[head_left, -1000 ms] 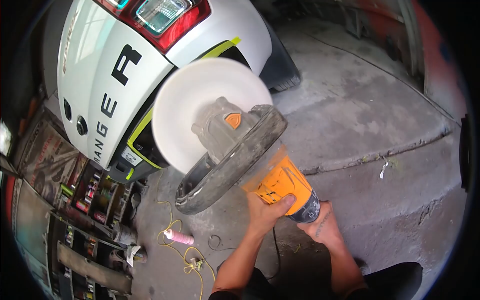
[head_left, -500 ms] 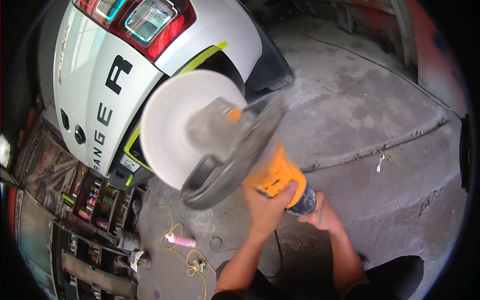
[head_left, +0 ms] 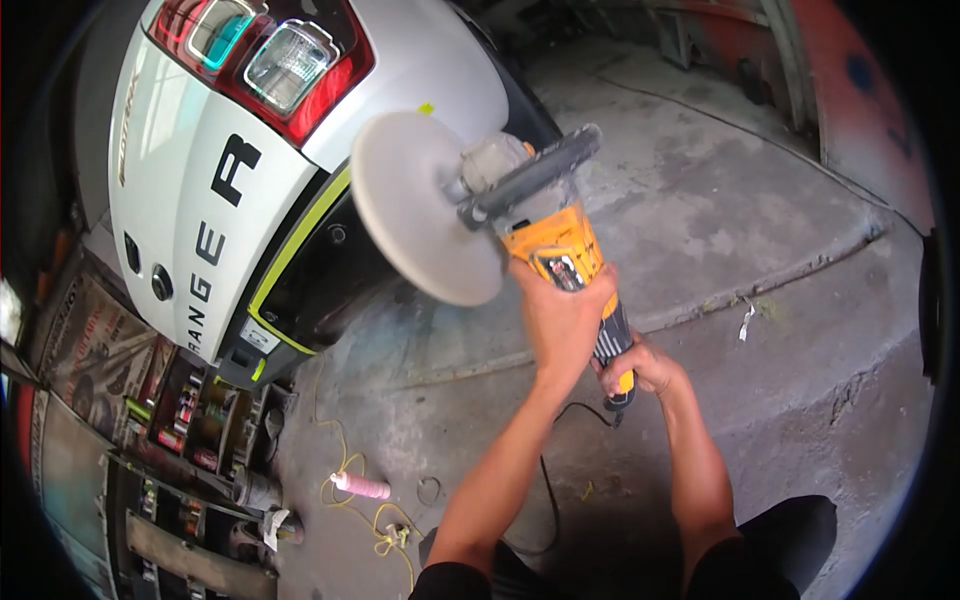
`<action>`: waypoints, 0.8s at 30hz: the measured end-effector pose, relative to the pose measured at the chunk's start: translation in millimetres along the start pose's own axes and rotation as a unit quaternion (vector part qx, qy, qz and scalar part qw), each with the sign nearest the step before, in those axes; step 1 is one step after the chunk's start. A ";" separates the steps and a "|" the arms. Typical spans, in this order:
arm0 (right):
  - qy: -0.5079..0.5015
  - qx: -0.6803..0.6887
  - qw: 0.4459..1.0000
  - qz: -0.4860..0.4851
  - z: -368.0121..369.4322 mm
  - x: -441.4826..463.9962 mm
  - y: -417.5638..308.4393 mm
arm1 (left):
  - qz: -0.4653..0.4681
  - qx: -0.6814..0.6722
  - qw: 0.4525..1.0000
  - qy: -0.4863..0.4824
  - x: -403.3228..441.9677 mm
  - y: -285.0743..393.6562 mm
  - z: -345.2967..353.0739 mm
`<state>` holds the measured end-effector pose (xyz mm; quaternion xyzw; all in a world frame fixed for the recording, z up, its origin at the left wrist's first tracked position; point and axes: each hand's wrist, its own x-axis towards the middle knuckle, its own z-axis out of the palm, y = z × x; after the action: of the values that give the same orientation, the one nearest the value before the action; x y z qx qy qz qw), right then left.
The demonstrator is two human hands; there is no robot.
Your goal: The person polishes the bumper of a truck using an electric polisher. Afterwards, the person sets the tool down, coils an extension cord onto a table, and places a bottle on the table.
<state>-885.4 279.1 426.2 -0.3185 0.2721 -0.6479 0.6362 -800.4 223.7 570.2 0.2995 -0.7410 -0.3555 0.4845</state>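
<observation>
My left hand [head_left: 565, 320] is wrapped round the orange body of a power polisher [head_left: 555, 245]. Behind it, my right hand [head_left: 642, 366] grips the tool's black rear handle, from which a dark cord runs down. The polisher's round white pad [head_left: 415, 205] looks blurred and faces left, close in front of the dark bumper [head_left: 335, 240] of a white vehicle [head_left: 190, 180]; whether they touch I cannot tell. A curved black side handle sticks up over the tool head. Yellow-green tape [head_left: 295, 245] edges the bumper, below large RANGER letters and a red tail light [head_left: 285, 65].
On the concrete floor [head_left: 720, 210] lie a pink bottle [head_left: 361, 485] and a yellow cord [head_left: 384, 541]. Shelves with cans [head_left: 185, 400] stand at the lower left. A reddish panel [head_left: 860, 110] is at the upper right.
The polisher has turned so its pad is seen more from the side, and its front has moved up. Both hands still hold it and have risen. The vehicle appears slightly lower in view.
</observation>
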 end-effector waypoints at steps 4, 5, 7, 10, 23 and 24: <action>-0.020 0.030 0.999 -0.009 1.7 7.3 0.8 | -0.021 0.003 1.000 -0.016 12.9 -6.4 7.1; -0.025 0.028 0.999 -0.008 1.9 8.2 5.4 | -0.035 0.000 0.999 -0.025 13.9 -9.3 6.5; -0.020 0.046 0.999 0.003 2.5 11.9 19.4 | -0.028 0.026 0.999 -0.013 11.0 -16.2 3.1; -0.006 0.057 0.998 0.001 19.5 6.0 43.0 | -0.028 0.030 0.999 -0.018 -3.3 -19.6 -15.0; 0.073 -0.087 0.987 -0.113 118.5 25.9 197.0 | -0.053 0.022 0.989 -0.137 -71.3 -73.5 -165.6; 0.090 -0.121 0.980 -0.131 127.8 27.8 203.4 | -0.052 0.011 0.988 -0.142 -74.9 -75.6 -178.4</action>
<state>-655.6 249.5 356.9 -0.3664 0.3610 -0.7141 0.4749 -600.5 197.6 520.1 0.2891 -0.7899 -0.4108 0.3516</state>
